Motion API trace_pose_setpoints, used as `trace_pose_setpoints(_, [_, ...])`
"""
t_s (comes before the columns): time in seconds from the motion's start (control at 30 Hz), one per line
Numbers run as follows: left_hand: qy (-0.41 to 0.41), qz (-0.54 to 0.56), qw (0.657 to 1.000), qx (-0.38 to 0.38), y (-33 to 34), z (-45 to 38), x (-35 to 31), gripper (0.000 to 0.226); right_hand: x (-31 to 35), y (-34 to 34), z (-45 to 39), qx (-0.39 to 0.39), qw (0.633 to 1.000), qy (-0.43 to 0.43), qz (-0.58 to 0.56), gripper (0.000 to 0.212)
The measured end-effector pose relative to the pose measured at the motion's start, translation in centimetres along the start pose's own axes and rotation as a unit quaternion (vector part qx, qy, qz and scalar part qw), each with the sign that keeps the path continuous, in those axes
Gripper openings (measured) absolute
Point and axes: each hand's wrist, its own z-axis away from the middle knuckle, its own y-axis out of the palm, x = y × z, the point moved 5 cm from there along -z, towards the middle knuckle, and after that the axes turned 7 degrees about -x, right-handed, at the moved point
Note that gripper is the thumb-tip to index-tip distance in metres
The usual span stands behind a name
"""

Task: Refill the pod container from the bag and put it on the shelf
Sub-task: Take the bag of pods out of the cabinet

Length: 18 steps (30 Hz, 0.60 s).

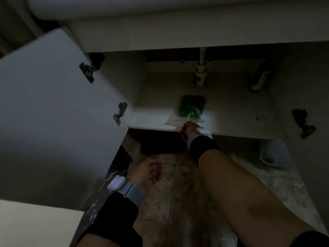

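A clear plastic bag of green pods (pixel 191 108) lies on the floor of the open under-sink cabinet (pixel 231 111), near its front edge. My right hand (pixel 187 130) reaches to the bag's near edge and its fingers touch or pinch the plastic; the dim light hides the exact grip. My left hand (pixel 148 172) hangs low over the tiled floor, fingers loosely curled, holding nothing. No pod container shows in this view.
The cabinet door (pixel 53 111) stands open at the left. A drain pipe (pixel 201 68) drops at the back and a dark bottle (pixel 260 77) stands at the back right. A crumpled plastic bag (pixel 275 154) lies on the floor at right.
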Motion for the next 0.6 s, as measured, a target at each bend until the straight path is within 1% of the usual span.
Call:
trace_pose_setpoints(0.03, [-0.004,-0.002,1.000,0.004,0.2,0.0,0.0,0.026,-0.1,-0.4,0.0,-0.009,1.000,-0.010,0.011,0.056])
trace_pose_setpoints(0.1, [-0.008,-0.014,1.000,0.005,0.5,-0.3,-0.2,0.027,-0.3,-1.1,0.0,-0.032,0.999,-0.025,-0.014,0.048])
trace_pose_setpoints(0.13, [-0.009,-0.024,1.000,0.007,0.8,-0.4,-0.4,0.027,-0.3,-1.4,0.7,-0.049,0.998,-0.031,-0.011,0.038])
trace_pose_setpoints(0.17, [-0.003,-0.038,0.999,0.003,0.8,-0.5,-0.6,0.025,-0.7,-1.4,1.3,-0.053,0.998,-0.039,-0.011,0.022])
trace_pose_setpoints(0.2, [0.020,-0.061,0.998,-0.004,1.0,-0.9,-0.8,0.020,-1.0,-1.6,1.9,-0.061,0.997,-0.040,-0.023,0.010])
trace_pose_setpoints(0.23, [0.065,-0.089,0.994,-0.018,0.9,-1.4,-1.1,0.017,-1.2,-1.8,2.4,-0.080,0.995,-0.050,-0.035,0.013])
trace_pose_setpoints(0.27, [0.117,-0.122,0.985,-0.033,1.0,-1.8,-1.4,0.021,-1.5,-2.0,2.9,-0.089,0.993,-0.055,-0.047,0.018])
trace_pose_setpoints(0.3, [0.165,-0.155,0.973,-0.047,1.3,-1.8,-1.7,0.028,-1.6,-2.2,3.7,-0.092,0.992,-0.066,-0.059,0.020])
trace_pose_setpoints(0.37, [0.242,-0.203,0.947,-0.057,2.2,-1.6,-2.6,0.051,-2.0,-2.6,5.2,-0.068,0.991,-0.087,-0.074,0.017])
trace_pose_setpoints(0.4, [0.273,-0.216,0.937,-0.044,2.8,-1.6,-3.0,0.064,-2.1,-2.9,5.9,-0.064,0.990,-0.101,-0.068,0.014])
trace_pose_setpoints(0.47, [0.324,-0.247,0.913,0.016,4.1,-2.0,-3.6,0.086,-1.9,-3.7,7.5,-0.073,0.987,-0.128,-0.063,0.005])
trace_pose_setpoints(0.53, [0.347,-0.284,0.892,0.065,5.2,-1.8,-3.6,0.102,-1.3,-4.1,9.1,-0.073,0.984,-0.143,-0.073,0.006])
trace_pose_setpoints(0.6, [0.348,-0.310,0.882,0.074,5.6,-2.0,-3.3,0.117,-0.3,-4.0,10.8,-0.070,0.984,-0.150,-0.068,0.003])
